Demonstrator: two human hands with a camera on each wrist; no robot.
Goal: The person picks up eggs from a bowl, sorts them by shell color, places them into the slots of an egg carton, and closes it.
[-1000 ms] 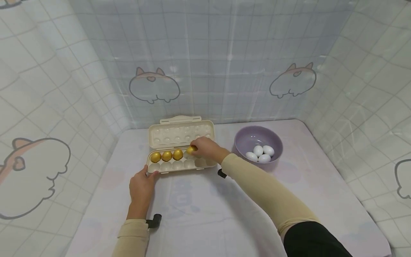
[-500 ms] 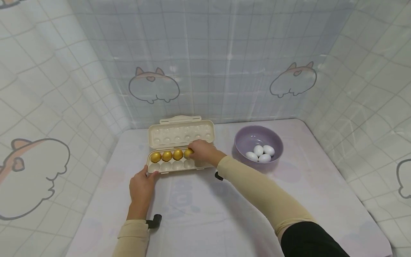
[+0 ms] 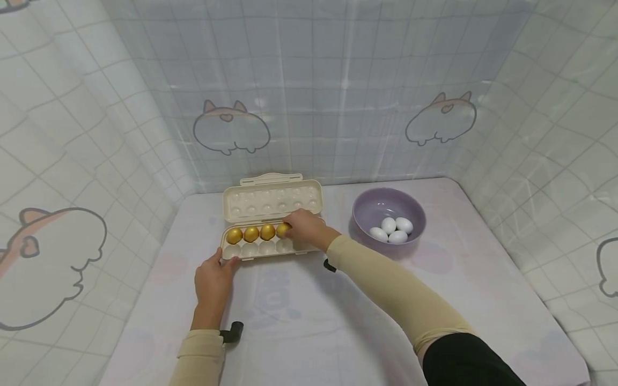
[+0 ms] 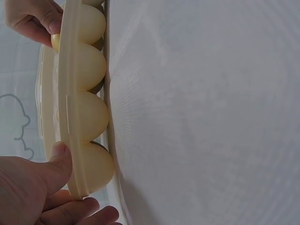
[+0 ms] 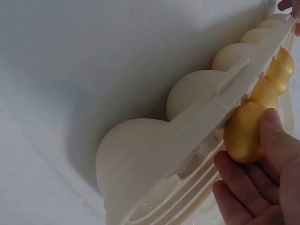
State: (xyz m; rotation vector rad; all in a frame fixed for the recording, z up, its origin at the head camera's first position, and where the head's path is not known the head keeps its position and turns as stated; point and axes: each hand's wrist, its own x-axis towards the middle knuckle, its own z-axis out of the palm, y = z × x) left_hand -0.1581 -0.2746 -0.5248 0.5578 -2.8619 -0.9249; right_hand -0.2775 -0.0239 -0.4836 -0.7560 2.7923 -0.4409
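Observation:
A cream egg carton [image 3: 271,256] lies with its lid [image 3: 272,198] raised at the back. Three golden eggs [image 3: 251,234] sit side by side in its far row, from the left end. My right hand [image 3: 306,228] pinches another golden egg [image 5: 243,133] between thumb and fingers, at the fourth cup of that row, close beside the third egg. At the carton's left end, my left hand [image 3: 213,281] grips the front corner, thumb [image 4: 60,161] on the rim and the fingers round the end. Bare cups show along the front row; the right hand hides the far row's right end.
To the right of the carton stands a purple bowl [image 3: 365,206] with several white eggs [image 3: 398,237] inside. Both rest on a pale covered table [image 3: 289,327]. A tile-patterned sheet [image 3: 328,107] hangs close behind and on both sides.
The right hand has moved slightly left and lower with the golden egg, up against the other golden eggs, and then stayed there. The left hand keeps its grip on the carton.

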